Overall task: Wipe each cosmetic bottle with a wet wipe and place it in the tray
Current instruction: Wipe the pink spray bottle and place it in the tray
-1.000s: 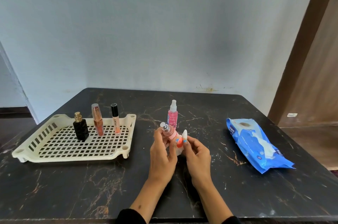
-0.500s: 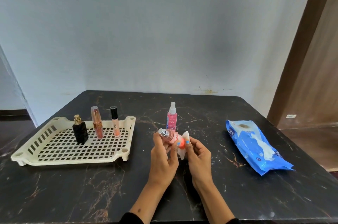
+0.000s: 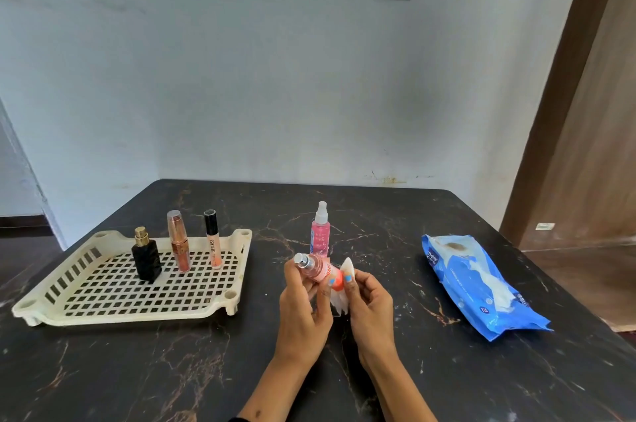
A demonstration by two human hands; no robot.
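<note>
The left hand (image 3: 303, 311) is clamped round a small pink bottle (image 3: 318, 268), held tilted above the worktop (image 3: 344, 370) with its silver spray top pointing to 10 o'clock and its orange base toward 4 o'clock. The right hand (image 3: 370, 297) is pinched shut on a white wipe (image 3: 344, 278), pressed against the orange base; part of the wipe pokes up above the fingers and a ragged end hangs below between the two hands. Both hands sit near the middle of the worktop, toward 6 o'clock.

Just behind them at 12 o'clock a taller pink spray bottle (image 3: 320, 232) stands upright on the worktop, outside the tray.

At 9 o'clock lies the cream slotted tray (image 3: 137, 304), flat on the worktop. Three things stand upright in its far half, in a row: a black perfume bottle (image 3: 147, 258) with a gold cap leftmost, a copper-coloured tube (image 3: 179, 242) with a clear cap in the middle, and a lip gloss (image 3: 213, 239) with a black cap rightmost. The near half of the tray holds nothing.

At 3 o'clock, well apart from the hands, a blue wipes pack (image 3: 478, 287) lies flat, with a white wipe showing at its opening.
</note>
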